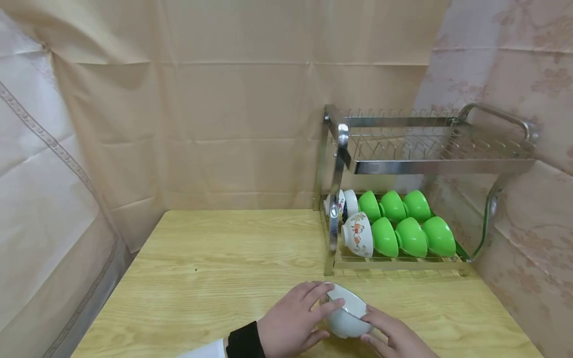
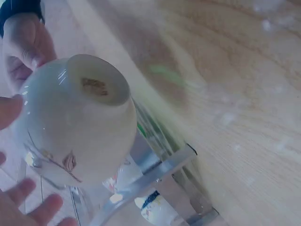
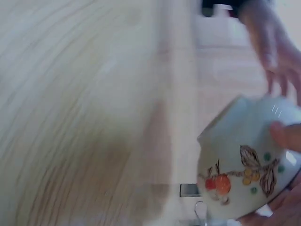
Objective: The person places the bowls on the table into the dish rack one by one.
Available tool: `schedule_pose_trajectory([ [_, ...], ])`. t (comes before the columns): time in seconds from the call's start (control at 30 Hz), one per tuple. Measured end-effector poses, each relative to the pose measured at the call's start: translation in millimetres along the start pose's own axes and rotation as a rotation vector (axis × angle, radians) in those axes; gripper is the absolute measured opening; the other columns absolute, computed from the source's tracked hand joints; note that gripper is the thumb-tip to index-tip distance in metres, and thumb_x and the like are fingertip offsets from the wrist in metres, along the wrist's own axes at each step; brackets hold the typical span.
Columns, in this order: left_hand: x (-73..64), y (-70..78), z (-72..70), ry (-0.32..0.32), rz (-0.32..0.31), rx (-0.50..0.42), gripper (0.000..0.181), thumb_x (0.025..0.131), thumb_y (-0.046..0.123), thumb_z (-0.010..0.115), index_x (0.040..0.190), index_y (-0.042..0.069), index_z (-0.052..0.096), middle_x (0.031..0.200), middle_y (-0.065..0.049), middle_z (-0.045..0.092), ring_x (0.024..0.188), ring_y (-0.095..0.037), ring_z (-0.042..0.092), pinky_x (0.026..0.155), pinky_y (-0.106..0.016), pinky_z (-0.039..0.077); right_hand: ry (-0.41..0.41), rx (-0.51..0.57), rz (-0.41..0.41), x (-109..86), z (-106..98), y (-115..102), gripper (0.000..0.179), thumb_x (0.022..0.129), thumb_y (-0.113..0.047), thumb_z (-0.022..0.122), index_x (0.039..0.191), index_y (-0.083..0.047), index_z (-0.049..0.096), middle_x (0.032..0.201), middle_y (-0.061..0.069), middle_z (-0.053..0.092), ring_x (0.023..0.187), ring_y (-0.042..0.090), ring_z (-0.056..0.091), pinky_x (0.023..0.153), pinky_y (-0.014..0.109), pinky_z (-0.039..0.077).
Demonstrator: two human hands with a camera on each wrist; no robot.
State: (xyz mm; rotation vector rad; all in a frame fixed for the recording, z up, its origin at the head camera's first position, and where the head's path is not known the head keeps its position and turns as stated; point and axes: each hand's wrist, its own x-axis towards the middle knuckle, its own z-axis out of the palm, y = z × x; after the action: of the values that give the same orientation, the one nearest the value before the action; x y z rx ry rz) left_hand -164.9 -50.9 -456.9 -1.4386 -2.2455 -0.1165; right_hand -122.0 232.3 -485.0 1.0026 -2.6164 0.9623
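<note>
A white porcelain bowl (image 1: 346, 318) is tilted low over the front of the table. My right hand (image 1: 394, 330) pinches its right side at the rim. In the right wrist view the bowl (image 3: 244, 160) shows painted fruit and leaves, with a thumb (image 3: 288, 136) on its wall and fingers below. From the left, my left hand (image 1: 295, 315) reaches to the bowl with spread fingers at its rim. The left wrist view shows the bowl's foot ring with a brown stamp, the left fingers (image 2: 35, 202) stretched out beside it.
A two-tier metal dish rack (image 1: 443, 166) stands at the back right. On its lower tier sit several green bowls (image 1: 412, 237) on their sides, with a patterned white bowl (image 1: 359, 235) at the left front and more white bowls behind. The wooden table (image 1: 215, 248) extends left; cloth hangs behind.
</note>
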Motion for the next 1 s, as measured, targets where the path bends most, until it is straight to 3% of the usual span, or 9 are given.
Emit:
schedule_pose_trajectory([
  [0.07,-3.2,-0.3,-0.3,0.025,-0.045,0.008,0.078,0.087,0.054,0.07,0.151,0.021,0.04,0.151,-0.009,0.04,0.132,-0.024,0.045,0.109,-0.037,0.04,0.012,0.215,0.146,-1.2,-6.2,0.3,0.026,0.097,-0.011,0.063,0.123,-0.009,0.061,0.121,0.01,0.066,0.112,0.01,0.061,0.087,0.027,0.053],
  [0.17,-8.8,0.3,1.6,0.039,-0.069,0.013,0.079,0.088,0.058,0.066,0.151,0.018,0.04,0.153,-0.011,0.036,0.134,-0.025,0.042,0.109,-0.039,0.039,0.031,0.537,0.324,3.7,-19.5,4.4,0.033,0.102,-0.008,0.052,0.13,0.011,0.05,0.119,0.005,0.064,0.109,0.003,0.058,0.089,0.02,0.048],
  [0.23,-11.8,0.4,3.4,0.041,-0.073,0.005,0.077,0.088,0.058,0.065,0.15,0.018,0.041,0.153,-0.011,0.036,0.135,-0.025,0.041,0.109,-0.039,0.038,0.046,0.698,0.398,8.4,-28.2,8.7,0.04,0.105,-0.007,0.045,0.135,0.018,0.039,0.122,0.003,0.062,0.111,0.004,0.058,0.092,0.017,0.045],
  [0.3,-14.6,0.4,5.3,0.043,-0.07,0.008,0.077,0.089,0.058,0.064,0.15,0.018,0.04,0.153,-0.011,0.036,0.135,-0.025,0.041,0.109,-0.039,0.039,0.063,0.787,0.412,13.5,-35.1,14.1,0.045,0.106,-0.007,0.042,0.138,0.021,0.031,0.124,-0.001,0.061,0.113,0.005,0.057,0.093,0.016,0.043],
  [0.5,-20.2,0.2,9.5,0.042,-0.06,0.014,0.074,0.094,0.059,0.055,0.152,0.016,0.037,0.153,-0.012,0.037,0.135,-0.025,0.041,0.107,-0.041,0.041,0.062,0.987,0.353,28.8,-50.1,33.2,0.049,0.106,-0.003,0.036,0.145,0.02,0.019,0.131,-0.007,0.058,0.119,0.007,0.055,0.098,0.02,0.044],
  [0.63,-22.3,0.0,10.8,0.025,-0.068,0.008,0.072,0.095,0.06,0.052,0.151,0.017,0.037,0.153,-0.011,0.037,0.135,-0.026,0.041,0.108,-0.041,0.04,0.009,1.046,0.36,39.7,-61.2,44.2,0.041,0.107,-0.005,0.035,0.147,0.002,0.034,0.132,-0.007,0.058,0.121,0.008,0.055,0.099,0.022,0.045],
  [0.77,-24.7,-0.4,11.1,0.007,-0.082,-0.009,0.072,0.095,0.06,0.053,0.151,0.017,0.038,0.152,-0.011,0.037,0.135,-0.027,0.042,0.107,-0.041,0.041,-0.009,1.098,0.347,52.1,-70.7,53.0,0.035,0.107,-0.005,0.035,0.134,-0.016,0.053,0.129,-0.004,0.061,0.118,0.011,0.057,0.098,0.026,0.046],
  [1.0,-28.6,0.0,13.1,0.002,-0.095,-0.028,0.071,0.096,0.058,0.052,0.152,0.018,0.037,0.153,-0.01,0.037,0.135,-0.027,0.042,0.106,-0.041,0.042,-0.03,1.146,0.326,68.1,-84.4,64.3,0.036,0.108,-0.007,0.03,0.135,-0.019,0.05,0.133,-0.004,0.058,0.122,0.011,0.054,0.1,0.027,0.045],
])
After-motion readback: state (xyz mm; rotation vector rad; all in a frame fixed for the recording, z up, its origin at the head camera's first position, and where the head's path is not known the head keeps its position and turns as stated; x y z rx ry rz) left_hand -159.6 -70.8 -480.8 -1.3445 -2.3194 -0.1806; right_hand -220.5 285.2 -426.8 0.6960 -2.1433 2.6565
